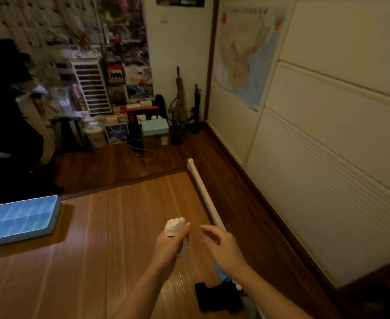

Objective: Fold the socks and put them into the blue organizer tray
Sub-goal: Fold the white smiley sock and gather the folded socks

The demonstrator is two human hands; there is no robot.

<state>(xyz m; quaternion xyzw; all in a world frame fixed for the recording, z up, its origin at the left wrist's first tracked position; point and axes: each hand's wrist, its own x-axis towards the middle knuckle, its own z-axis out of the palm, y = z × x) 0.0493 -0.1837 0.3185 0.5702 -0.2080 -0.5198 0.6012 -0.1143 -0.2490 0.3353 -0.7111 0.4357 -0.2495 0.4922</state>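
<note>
My left hand [170, 244] grips a rolled white sock [174, 226], whose bunched end sticks up above the fist over the wooden surface. My right hand [221, 244] hovers just to the right of it, fingers loosely curled and holding nothing. The blue organizer tray [21, 218], divided into compartments, lies flat at the far left of the surface, well away from both hands. A dark sock [217, 297] lies at the bottom near my right forearm, with a bit of light blue fabric [221, 273] beside it.
The wooden surface [111, 238] ends at a white rail [203, 194] on its right edge, with darker floor and a panelled wall beyond. Boxes, drawers, a bucket and other clutter stand against the far wall; a dark chair is at the left.
</note>
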